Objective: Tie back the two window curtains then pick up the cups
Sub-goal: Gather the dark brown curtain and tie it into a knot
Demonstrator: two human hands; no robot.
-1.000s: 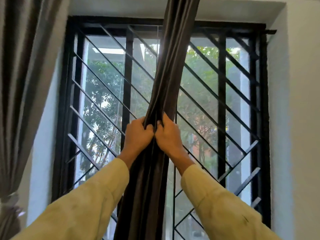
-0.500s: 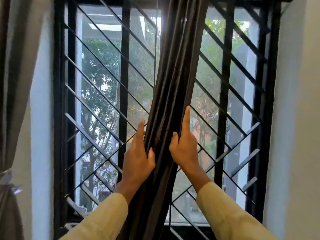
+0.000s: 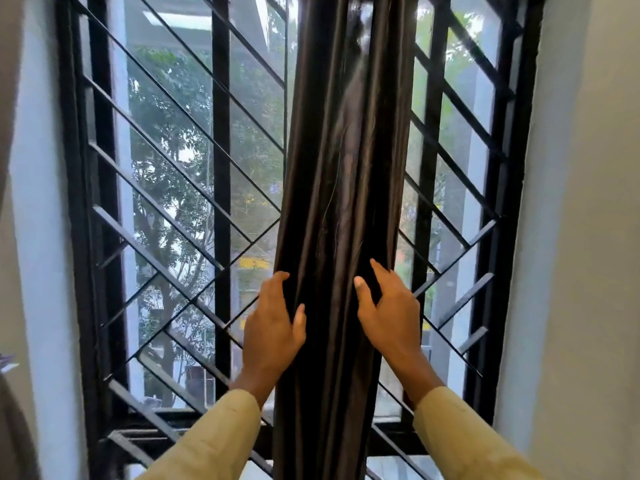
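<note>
Bunching the dark curtain (image 3: 341, 209): left hand (image 3: 272, 329) and right hand (image 3: 389, 318) cup it, fingers loosely spread; I'd squeeze tighter before tying.

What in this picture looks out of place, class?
The dark curtain hangs bunched down the middle of the window, not drawn to a side or tied. The left hand and right hand cup its edges, fingers loose.
</note>
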